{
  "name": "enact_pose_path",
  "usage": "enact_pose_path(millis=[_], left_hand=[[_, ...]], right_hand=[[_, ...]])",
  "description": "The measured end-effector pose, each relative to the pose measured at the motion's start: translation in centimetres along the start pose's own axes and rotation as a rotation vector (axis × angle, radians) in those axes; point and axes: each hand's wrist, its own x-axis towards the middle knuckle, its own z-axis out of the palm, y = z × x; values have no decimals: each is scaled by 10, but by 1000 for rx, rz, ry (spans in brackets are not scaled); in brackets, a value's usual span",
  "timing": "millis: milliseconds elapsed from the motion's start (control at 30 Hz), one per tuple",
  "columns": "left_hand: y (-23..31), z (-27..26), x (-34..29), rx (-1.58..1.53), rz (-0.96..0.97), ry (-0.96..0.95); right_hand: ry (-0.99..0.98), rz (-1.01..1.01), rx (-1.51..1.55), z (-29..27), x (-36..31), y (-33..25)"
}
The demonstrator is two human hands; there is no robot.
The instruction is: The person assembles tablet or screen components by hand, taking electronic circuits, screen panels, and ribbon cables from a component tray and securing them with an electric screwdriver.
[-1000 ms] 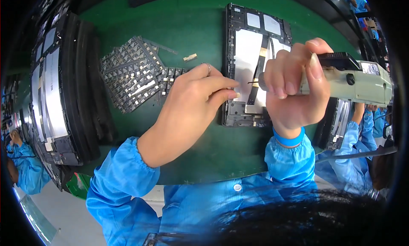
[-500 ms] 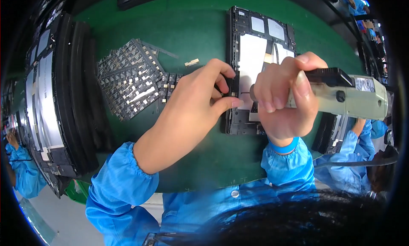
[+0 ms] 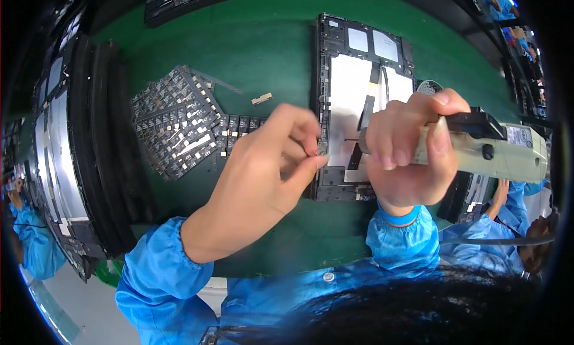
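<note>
A tablet-like device (image 3: pixel 344 130) with its back off, silver panels in a black frame, lies on the green table. At its left edge my left hand (image 3: pixel 251 172) pinches thumb and forefinger together; whatever sits between the fingertips is too small and blurred to make out. My right hand (image 3: pixel 412 151) wraps round a pale green electric screwdriver (image 3: pixel 508 148) with a black lever. The tool's tip points toward the device's left edge, close to my left fingertips. Left of my left hand lie overlapping panels of small black circuit boards (image 3: pixel 179 121).
One loose small board piece (image 3: pixel 262 98) rests on the green table (image 3: pixel 269 46). A tall stack of similar devices (image 3: pixel 75 148) stands at the left. Another device (image 3: pixel 191 1) lies at the far edge, and one more (image 3: pixel 472 195) at right. Co-workers in blue sleeves sit on both sides.
My left thumb and forefinger have closed from apart into a pinch and drawn slightly back along the device's edge. My right hand still grips the screwdriver. The view has shifted a little.
</note>
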Motion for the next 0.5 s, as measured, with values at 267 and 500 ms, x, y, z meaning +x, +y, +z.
enact_pose_path(millis=[267,500], left_hand=[[15,-24,8,-144,-123,79],[15,-26,7,-105,-108,34]], right_hand=[[-128,-49,11,-8,2,1],[-133,-64,6,-5,2,2]])
